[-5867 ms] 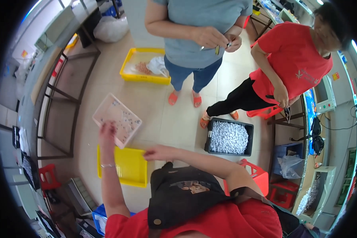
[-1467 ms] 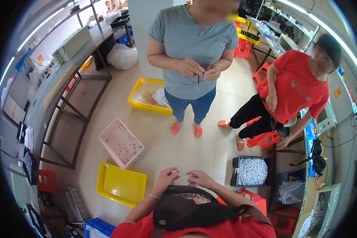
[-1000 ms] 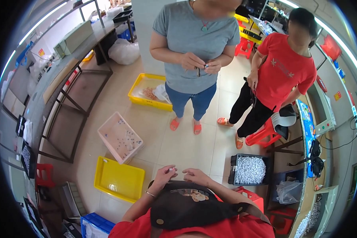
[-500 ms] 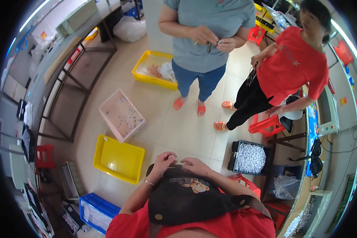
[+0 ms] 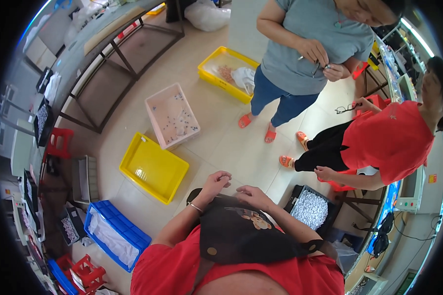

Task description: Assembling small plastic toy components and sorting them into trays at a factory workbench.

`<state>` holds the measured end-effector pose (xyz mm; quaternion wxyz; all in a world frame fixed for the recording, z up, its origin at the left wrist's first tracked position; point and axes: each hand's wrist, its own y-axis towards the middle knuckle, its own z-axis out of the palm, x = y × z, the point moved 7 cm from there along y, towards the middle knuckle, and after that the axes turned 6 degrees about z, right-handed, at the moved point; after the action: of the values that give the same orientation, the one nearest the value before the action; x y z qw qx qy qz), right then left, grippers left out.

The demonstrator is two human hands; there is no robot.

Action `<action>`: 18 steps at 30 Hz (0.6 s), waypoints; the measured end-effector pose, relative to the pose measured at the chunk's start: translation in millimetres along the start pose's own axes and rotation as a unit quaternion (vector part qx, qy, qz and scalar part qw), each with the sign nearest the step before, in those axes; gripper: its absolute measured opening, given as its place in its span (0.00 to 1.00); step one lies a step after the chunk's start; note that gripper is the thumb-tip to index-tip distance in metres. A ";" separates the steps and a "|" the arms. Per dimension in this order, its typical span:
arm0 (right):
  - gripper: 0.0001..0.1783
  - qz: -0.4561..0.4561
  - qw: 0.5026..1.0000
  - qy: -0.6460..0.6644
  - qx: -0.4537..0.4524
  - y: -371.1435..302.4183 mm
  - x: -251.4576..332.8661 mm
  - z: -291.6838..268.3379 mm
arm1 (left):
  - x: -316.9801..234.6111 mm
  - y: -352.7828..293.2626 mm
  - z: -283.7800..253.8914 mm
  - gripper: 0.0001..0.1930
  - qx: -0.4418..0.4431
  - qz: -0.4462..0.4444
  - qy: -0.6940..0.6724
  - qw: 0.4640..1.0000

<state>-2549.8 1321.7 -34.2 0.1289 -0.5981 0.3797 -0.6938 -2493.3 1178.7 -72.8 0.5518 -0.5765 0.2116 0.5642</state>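
Note:
Both of my hands are held up in front of my black apron (image 5: 236, 228), a small gap between them. The fingers of my left hand (image 5: 216, 186) are bent in toward the thumb; whatever they hold, if anything, is too small to make out. My right hand (image 5: 255, 197) has its fingers loosely bent and apart, and nothing shows in it. Below them on the floor, to the left, lies a yellow tray (image 5: 155, 167). A pale pink bin (image 5: 170, 110) with small scattered pieces stands beyond it.
A person in a grey shirt (image 5: 310, 54) handles a small dark item ahead. To the right, another in a red shirt (image 5: 384, 135) holds glasses (image 5: 347, 108). A black crate of white pieces (image 5: 310, 209), a blue crate (image 5: 118, 236), another yellow tray (image 5: 226, 88) and a workbench (image 5: 96, 61) surround me.
The view has turned, so the trays and people sit farther right. My hands remain close together, slightly apart. The person in red now holds the glasses out in front.

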 end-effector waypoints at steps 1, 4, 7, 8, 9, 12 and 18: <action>0.24 0.008 1.000 0.005 0.011 0.3 4.2 0.0 | -1.2 1.4 -1.9 0.11 -0.005 -0.003 -0.003 1.000; 0.23 0.015 1.000 -0.004 0.022 2.1 15.2 -1.2 | -13.1 1.6 -5.5 0.11 -0.012 -0.001 -0.010 1.000; 0.21 0.002 1.000 -0.021 0.019 6.2 24.6 -0.3 | -14.9 5.8 -11.2 0.12 -0.018 -0.005 -0.033 0.999; 0.21 -0.007 1.000 -0.023 0.014 7.9 27.5 -0.3 | -16.5 6.7 -11.8 0.12 -0.016 -0.005 -0.034 0.999; 0.21 -0.007 1.000 -0.022 0.012 9.7 29.1 0.2 | -18.8 7.1 -12.8 0.11 -0.017 -0.005 -0.034 0.999; 0.21 -0.013 0.999 -0.041 0.019 13.6 33.8 6.0 | -16.0 9.7 -20.9 0.09 -0.017 -0.006 -0.038 0.999; 0.22 -0.021 0.998 -0.045 0.030 12.6 41.9 19.0 | -20.8 9.6 -29.1 0.08 -0.024 0.006 -0.039 0.999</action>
<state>-2546.1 1279.6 -12.1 0.1486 -0.6325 0.3400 -0.6799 -2495.2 1142.5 -65.5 0.5423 -0.5658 0.1802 0.5944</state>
